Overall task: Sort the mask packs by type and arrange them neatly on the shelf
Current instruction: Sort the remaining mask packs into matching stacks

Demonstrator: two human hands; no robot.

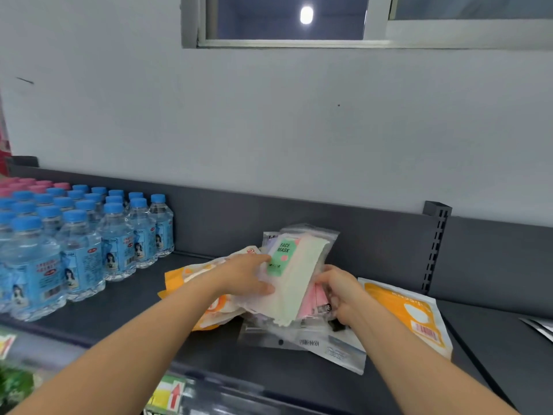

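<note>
Both hands work at a pile of mask packs in the middle of the dark shelf (119, 313).

The left hand (248, 277) grips the 9 o'clock edge of a tilted clear mask pack (302, 265) with a green label, thumb on its front. At the pile's 4 o'clock the right hand (341, 295) curls its fingers round a pink pack (314, 298). An orange pack (401, 310) lies flat at 3 o'clock, just beside the pile. Water bottles (89, 241) stand at 9 o'clock, well apart.
</note>
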